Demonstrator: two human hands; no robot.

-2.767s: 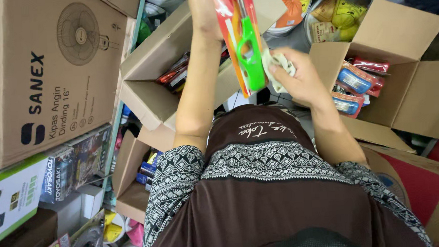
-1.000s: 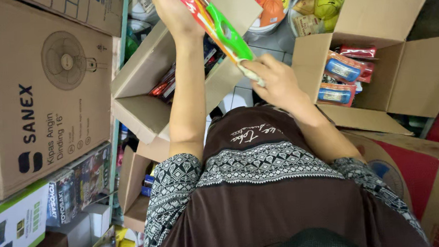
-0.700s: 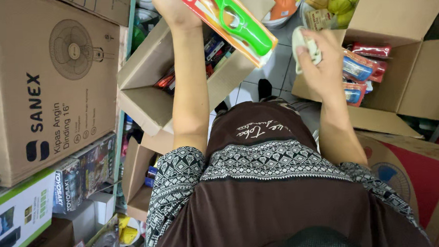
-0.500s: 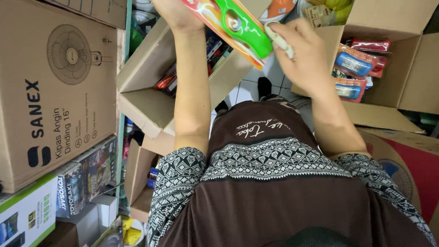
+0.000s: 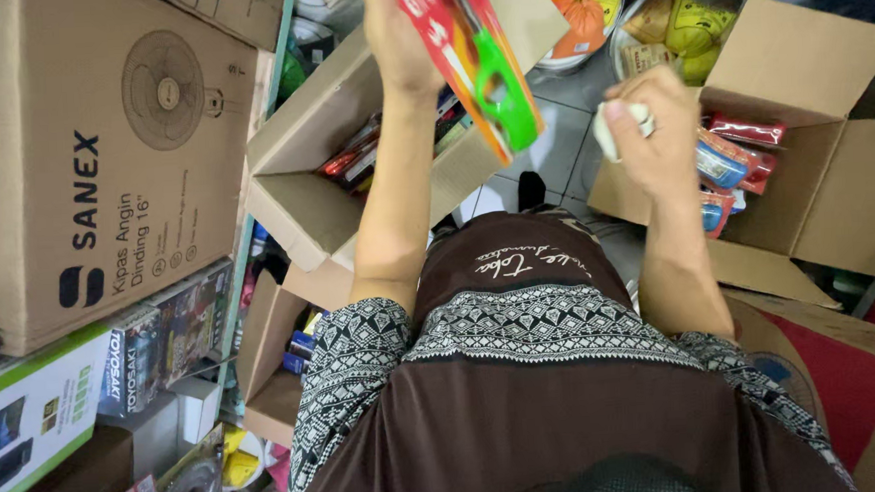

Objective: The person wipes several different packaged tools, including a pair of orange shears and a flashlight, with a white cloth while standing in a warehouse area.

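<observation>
My left hand [image 5: 399, 38] is raised and grips a flat red card package [image 5: 473, 64] that carries a green-handled tool. My right hand [image 5: 656, 130] is closed around a small white wad [image 5: 611, 127], probably a cloth or tissue, a short way right of the package and apart from it. Below the package stands an open cardboard box [image 5: 305, 198] with red packaged goods inside. To the right, under my right hand, another open cardboard box [image 5: 831, 135] holds red and blue packs [image 5: 727, 161].
A large brown fan carton [image 5: 103, 154] and boxed goods [image 5: 27, 417] are stacked at the left. Bowls of orange and yellow items [image 5: 646, 25] sit on the tiled floor ahead. A smaller open box [image 5: 274, 354] lies low at the left, and a red carton [image 5: 844, 384] at the right.
The packaged tool has tilted more upright in my left hand. My right hand, which touched the package with the white wad half a second ago, has drawn back to the right.
</observation>
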